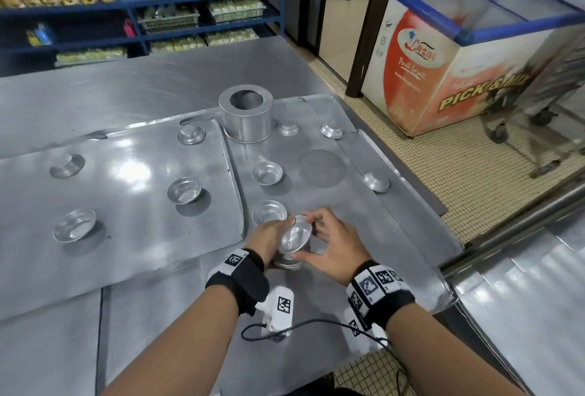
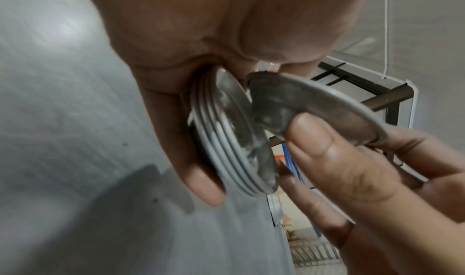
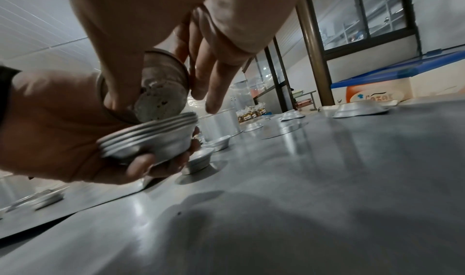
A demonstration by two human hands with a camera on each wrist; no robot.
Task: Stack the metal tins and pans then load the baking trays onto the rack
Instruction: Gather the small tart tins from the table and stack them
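Observation:
My left hand [image 1: 266, 242] grips a nested stack of small metal tins [image 1: 286, 262] just above the right baking tray [image 1: 392, 218]. My right hand [image 1: 330, 245] pinches one more small tin [image 1: 296, 236], tilted, with its base entering the top of the stack. The left wrist view shows the stack's rims [image 2: 226, 140] and the tilted tin [image 2: 304, 104] under my right thumb. In the right wrist view the tin's base [image 3: 161, 94] sits over the stack [image 3: 151, 138]. Several loose tins lie on both trays, the nearest [image 1: 269, 212] just beyond my hands. A tall ring pan [image 1: 246, 113] stands at the back.
The left baking tray [image 1: 133, 224] overlaps the steel table. A flat round disc [image 1: 322, 168] lies on the right tray. A chest freezer [image 1: 443, 79] and a wheeled metal frame [image 1: 538, 129] stand on the tiled floor to the right. Blue shelves [image 1: 202, 31] hold packaged goods behind the table.

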